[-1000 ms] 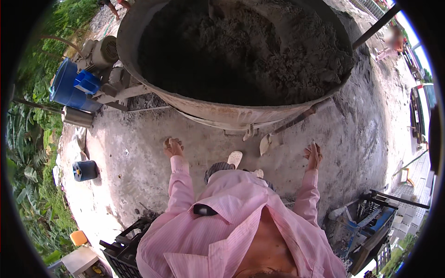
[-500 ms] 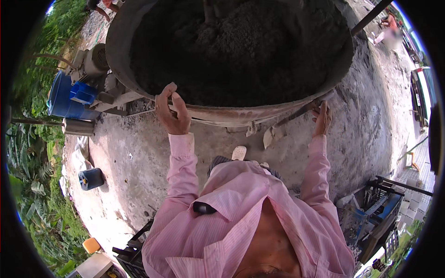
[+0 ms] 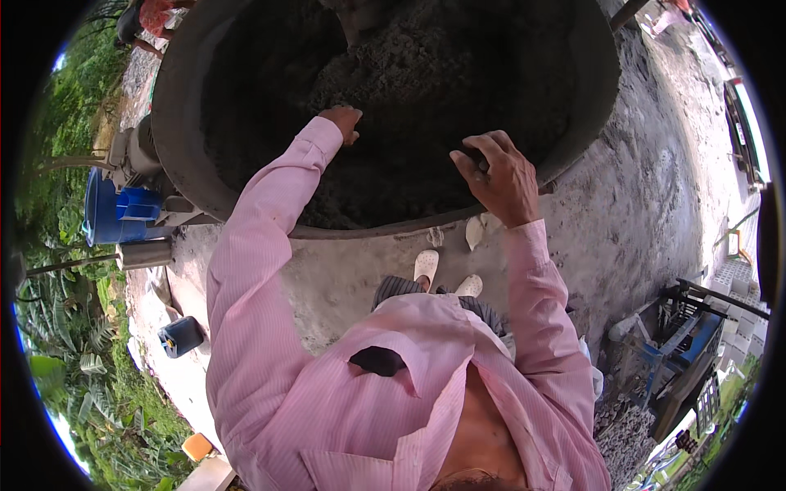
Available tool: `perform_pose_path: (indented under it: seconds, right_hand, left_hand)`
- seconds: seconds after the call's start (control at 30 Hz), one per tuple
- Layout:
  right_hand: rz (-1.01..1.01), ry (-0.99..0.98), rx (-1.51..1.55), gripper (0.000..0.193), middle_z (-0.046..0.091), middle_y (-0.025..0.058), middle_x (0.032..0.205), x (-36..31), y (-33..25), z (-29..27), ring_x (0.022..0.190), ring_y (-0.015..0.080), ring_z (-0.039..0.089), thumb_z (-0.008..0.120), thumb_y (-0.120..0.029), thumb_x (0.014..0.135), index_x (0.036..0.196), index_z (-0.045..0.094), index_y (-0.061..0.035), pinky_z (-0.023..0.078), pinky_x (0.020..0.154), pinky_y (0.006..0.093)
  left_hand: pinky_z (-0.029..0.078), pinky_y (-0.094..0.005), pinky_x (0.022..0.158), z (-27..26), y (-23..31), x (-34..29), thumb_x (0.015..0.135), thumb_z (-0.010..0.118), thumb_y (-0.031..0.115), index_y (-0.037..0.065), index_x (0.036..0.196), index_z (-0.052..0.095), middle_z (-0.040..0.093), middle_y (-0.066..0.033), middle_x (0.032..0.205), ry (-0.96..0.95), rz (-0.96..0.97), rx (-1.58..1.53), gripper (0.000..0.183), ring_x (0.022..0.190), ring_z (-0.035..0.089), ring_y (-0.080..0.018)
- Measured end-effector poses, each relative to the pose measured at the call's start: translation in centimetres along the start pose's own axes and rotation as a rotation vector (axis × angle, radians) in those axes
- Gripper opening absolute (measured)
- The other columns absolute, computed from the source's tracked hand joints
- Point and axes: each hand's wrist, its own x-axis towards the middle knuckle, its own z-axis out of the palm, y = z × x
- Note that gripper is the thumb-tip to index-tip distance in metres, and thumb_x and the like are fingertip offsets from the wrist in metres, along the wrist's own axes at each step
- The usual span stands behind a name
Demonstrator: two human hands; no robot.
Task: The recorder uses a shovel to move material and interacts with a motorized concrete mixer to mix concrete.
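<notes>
A large round mixing drum (image 3: pixel 182 139) with a grey, caked rim stands before me, and damp grey mix (image 3: pixel 401 69) lies in its dark inside. My left hand (image 3: pixel 342 123) is over the drum, near the heap of mix, with its fingers curled in; what they hold, if anything, is hidden. Over the near right part of the drum is my right hand (image 3: pixel 501 176), its fingers bent and spread from the thumb. Shadow darkens the gap between them, and I see no held thing there. A mixer shaft (image 3: pixel 350 20), coated in mix, reaches down into the heap.
Left of the drum are a blue bucket (image 3: pixel 100 209) and a motor part (image 3: pixel 141 151). A dark jerrycan (image 3: pixel 181 336) sits on the concrete floor (image 3: pixel 344 286). Dark crates (image 3: pixel 667 344) stand at right. Another person (image 3: pixel 151 20) is at the far left.
My left hand has moved from the near rim inward over the mix. My right hand has left the rim at the right and come over the drum. My body has moved closer.
</notes>
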Motion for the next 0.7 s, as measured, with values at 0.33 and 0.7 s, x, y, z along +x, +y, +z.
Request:
perform_pose_path:
  seconds: [0.33,0.7]
  right_hand:
    - [0.12,-0.034,0.008,0.02,0.069,0.0121,0.088,0.1,0.4,-0.1,0.07,0.0269,0.069,0.071,-0.02,0.087,0.093,0.068,-0.0018,0.055,0.065,0.0348]
    - [0.098,-0.006,0.064,0.018,0.07,0.0124,0.085,0.0,0.4,-0.1,0.067,0.0277,0.067,0.07,-0.02,0.087,0.089,0.069,-0.0021,0.053,0.062,0.035]
  left_hand:
    - [0.05,-0.046,0.095,5.8,0.7,3.6,0.084,0.07,0.017,0.006,0.121,0.06,0.062,-0.0129,0.122,-0.009,-0.182,0.274,0.04,0.117,0.059,-0.0317]
    - [0.049,-0.0442,0.099,-5.0,7.4,-2.6,0.089,0.069,0.025,0.01,0.123,0.065,0.065,-0.0188,0.122,-0.322,-0.139,-0.224,0.037,0.114,0.061,-0.0359]
